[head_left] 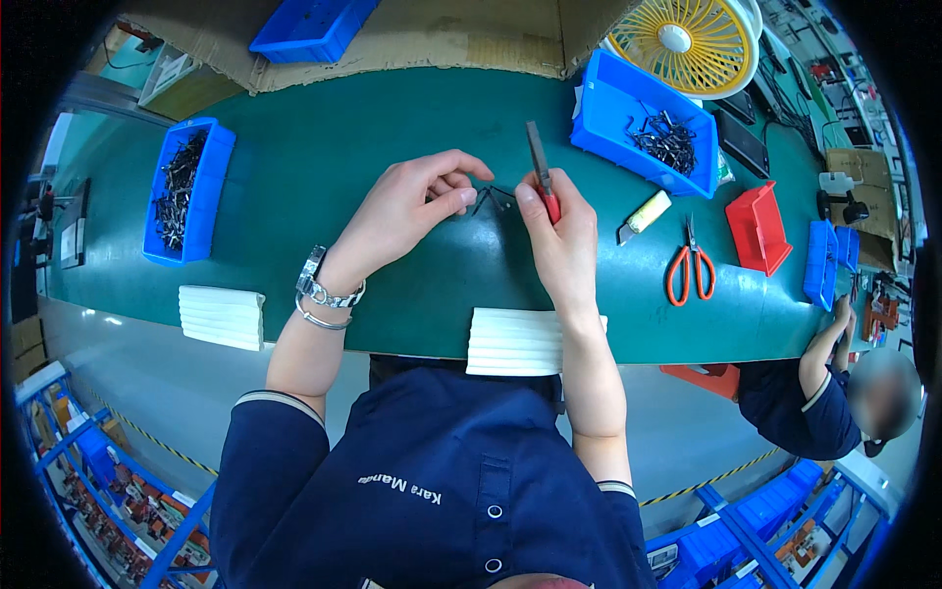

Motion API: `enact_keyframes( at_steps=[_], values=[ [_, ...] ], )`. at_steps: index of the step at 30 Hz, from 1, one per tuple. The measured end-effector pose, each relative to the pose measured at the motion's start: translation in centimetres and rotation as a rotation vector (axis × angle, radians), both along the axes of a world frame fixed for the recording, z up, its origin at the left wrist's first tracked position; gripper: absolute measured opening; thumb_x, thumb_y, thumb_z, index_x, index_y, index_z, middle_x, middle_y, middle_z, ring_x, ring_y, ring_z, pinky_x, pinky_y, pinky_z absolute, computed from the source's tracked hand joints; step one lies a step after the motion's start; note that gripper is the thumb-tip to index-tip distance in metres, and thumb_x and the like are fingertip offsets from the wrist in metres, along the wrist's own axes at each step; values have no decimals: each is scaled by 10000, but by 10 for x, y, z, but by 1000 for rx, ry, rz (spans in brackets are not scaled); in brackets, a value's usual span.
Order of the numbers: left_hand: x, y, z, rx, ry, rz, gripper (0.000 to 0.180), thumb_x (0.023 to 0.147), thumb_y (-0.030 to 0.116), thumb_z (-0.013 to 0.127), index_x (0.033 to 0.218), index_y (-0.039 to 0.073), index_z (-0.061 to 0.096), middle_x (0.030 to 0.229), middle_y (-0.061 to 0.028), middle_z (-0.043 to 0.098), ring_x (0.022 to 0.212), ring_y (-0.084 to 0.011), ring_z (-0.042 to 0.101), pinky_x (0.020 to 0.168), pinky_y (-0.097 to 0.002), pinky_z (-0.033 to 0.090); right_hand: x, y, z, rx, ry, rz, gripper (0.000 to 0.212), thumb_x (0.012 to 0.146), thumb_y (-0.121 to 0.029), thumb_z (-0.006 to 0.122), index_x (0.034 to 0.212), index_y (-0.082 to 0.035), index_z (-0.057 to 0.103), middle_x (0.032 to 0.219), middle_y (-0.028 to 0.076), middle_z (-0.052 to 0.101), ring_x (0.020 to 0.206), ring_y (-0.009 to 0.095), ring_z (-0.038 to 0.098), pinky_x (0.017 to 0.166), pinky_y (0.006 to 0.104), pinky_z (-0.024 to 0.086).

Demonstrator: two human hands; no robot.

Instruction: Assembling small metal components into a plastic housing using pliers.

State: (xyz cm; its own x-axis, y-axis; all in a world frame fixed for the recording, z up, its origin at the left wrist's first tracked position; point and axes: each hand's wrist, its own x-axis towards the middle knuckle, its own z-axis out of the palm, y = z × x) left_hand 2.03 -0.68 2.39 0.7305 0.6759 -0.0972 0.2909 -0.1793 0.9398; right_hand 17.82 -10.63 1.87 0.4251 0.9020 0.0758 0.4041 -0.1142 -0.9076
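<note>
My right hand is closed around a red-handled metal hand tool, which looks like pliers, its grey jaws pointing away from me. My left hand is at the middle of the green table, its fingers curled and the index finger stretched toward the right hand. Between the two hands are thin black bent wire-like parts. One lies at the left thumb tip, and another thin dark end shows beside the right fingers. Exactly how the left fingers grip is hard to see.
Blue bins of small black parts stand at left and far right. A box cutter, orange-handled scissors, a red bin and a yellow fan are right. White ribbed pads line the near edge. A co-worker sits right.
</note>
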Motion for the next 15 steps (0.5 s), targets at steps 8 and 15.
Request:
enact_keyframes(
  at_steps=[8, 15],
  values=[
    [2, -2, -6, 171, 6, 14, 139, 880, 73, 581, 992, 0, 620, 847, -62, 630, 737, -120, 601, 694, -257, 488, -4, 0, -9, 36, -121, 164, 161, 865, -164, 618, 920, -16, 586, 726, 174, 596, 677, 357, 597, 598, 401, 456],
    [-2, 9, -9, -160, -347, 203, 179, 918, 81, 556, 1073, -9, 568, 928, -50, 613, 808, -119, 595, 757, -242, 480, -5, 0, -6, 17, 38, 108, 258, 948, -257, 518, 1002, -11, 576, 676, 103, 558, 634, 232, 587, 566, 340, 438]
  ],
)
